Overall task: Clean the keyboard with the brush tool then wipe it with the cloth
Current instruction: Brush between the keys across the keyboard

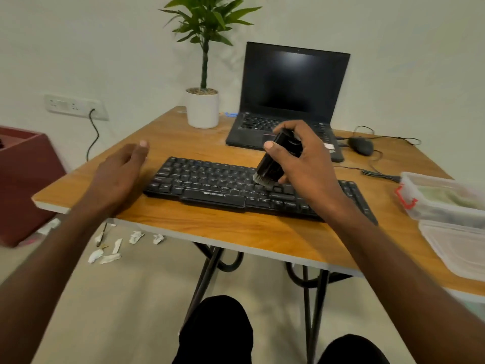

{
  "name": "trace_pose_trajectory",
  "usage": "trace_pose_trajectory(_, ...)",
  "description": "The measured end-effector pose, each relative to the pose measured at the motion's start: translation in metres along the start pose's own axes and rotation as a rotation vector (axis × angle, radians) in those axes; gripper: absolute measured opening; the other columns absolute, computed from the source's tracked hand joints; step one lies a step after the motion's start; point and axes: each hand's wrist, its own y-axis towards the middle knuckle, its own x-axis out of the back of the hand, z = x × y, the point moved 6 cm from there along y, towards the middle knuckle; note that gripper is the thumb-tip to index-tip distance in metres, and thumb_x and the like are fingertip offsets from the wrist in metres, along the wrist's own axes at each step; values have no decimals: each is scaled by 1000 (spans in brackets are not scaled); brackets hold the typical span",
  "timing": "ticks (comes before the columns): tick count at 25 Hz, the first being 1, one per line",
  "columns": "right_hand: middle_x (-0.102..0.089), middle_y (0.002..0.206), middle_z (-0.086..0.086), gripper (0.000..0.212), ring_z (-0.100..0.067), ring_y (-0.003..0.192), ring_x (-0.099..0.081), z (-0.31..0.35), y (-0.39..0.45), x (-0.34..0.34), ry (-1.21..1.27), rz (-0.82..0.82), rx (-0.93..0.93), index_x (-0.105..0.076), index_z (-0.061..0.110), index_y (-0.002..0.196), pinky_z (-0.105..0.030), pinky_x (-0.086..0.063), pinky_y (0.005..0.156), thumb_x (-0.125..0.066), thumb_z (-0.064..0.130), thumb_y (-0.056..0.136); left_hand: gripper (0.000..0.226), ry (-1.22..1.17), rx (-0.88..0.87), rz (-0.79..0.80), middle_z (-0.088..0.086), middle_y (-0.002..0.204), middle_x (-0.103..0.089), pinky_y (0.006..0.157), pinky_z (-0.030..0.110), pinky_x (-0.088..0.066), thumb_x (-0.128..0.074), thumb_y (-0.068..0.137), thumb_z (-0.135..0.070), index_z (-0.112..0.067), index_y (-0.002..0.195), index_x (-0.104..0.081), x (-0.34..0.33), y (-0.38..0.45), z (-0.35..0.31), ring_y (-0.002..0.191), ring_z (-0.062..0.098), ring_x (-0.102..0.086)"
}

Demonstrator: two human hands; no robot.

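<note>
A black keyboard [210,182] lies across the middle of the wooden table [236,229]. My right hand [307,158] grips a black brush tool [275,158], tilted, with its pale bristles touching the keys right of the keyboard's middle. My left hand [118,172] hovers just left of the keyboard with its fingers straight and relaxed, holding nothing. No cloth is plainly in view.
An open black laptop [286,101] and a white potted plant [202,107] stand at the back. A black mouse [360,145] with cables lies at the right. A clear plastic box [443,198] and its lid [456,245] sit at the table's right edge. Paper scraps [112,248] litter the floor.
</note>
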Motion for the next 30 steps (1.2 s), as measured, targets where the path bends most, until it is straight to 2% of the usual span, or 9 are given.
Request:
trace_pose_trajectory(2,-60,111,15,30,-10,98,-69,8,10,-32,35,44,34,-59,32,130,-22,-60,59,-67,30,101,84,-29,-16,113,10,152,-55,106,47,-40,-37,89,-89,-32,150,-49,-4,2,-2,129,25,-51)
trace_pose_trajectory(4,-61,114,15,32,-10,99,-69,15,19,-64,38,110,67,-61,35,131,-22,-60,60,-68,32,100,115,70,-19,278,6,161,-45,117,55,-36,-46,62,-106,-42,157,-35,-14,4,0,141,31,-47)
trace_pose_trajectory(9,-61,116,12,34,-12,102,-69,31,51,-127,56,192,127,-63,30,130,-23,-61,61,-72,32,97,146,184,-77,488,-5,172,-28,127,58,-20,-66,44,-103,-45,164,-6,-25,9,6,155,29,-31)
trace_pose_trajectory(14,-60,106,20,31,-16,99,-70,39,69,-180,13,224,180,-64,31,127,-34,-65,65,-72,33,97,135,168,-93,520,-9,164,-42,126,56,-22,-73,50,-98,-52,159,-7,-27,11,9,150,25,-38)
trace_pose_trajectory(18,-64,111,8,29,-18,92,-73,38,76,-198,110,257,117,-66,30,125,-32,-62,53,-72,29,97,139,158,-95,529,-10,162,-43,127,57,-18,-79,48,-94,-57,157,1,-26,12,8,150,25,-36)
trace_pose_trajectory(22,-65,109,9,31,-15,92,-72,38,73,-204,84,271,139,-68,31,125,-31,-62,53,-74,31,95,142,86,-60,551,-9,162,-40,126,57,-24,-84,44,-90,-58,154,-1,-25,15,10,151,27,-34)
trace_pose_trajectory(24,-65,106,14,30,-12,95,-70,39,76,-200,-10,301,178,-70,33,122,-32,-63,63,-75,33,93,140,101,-51,544,-8,164,-39,126,58,-23,-86,44,-89,-57,154,-4,-25,15,11,153,28,-32)
trace_pose_trajectory(27,-67,104,17,28,-6,97,-64,47,83,-195,-248,333,275,-72,35,117,-35,-59,88,-75,37,89,142,149,-76,544,-10,169,-32,128,57,-14,-85,48,-85,-50,159,-2,-24,13,7,155,27,-26)
trace_pose_trajectory(30,-69,109,13,29,-6,101,-64,54,77,-195,-187,306,316,-69,37,121,-37,-59,90,-73,39,92,141,137,-80,549,-10,167,-33,128,56,-15,-85,48,-84,-47,158,-5,-24,11,4,154,24,-28)
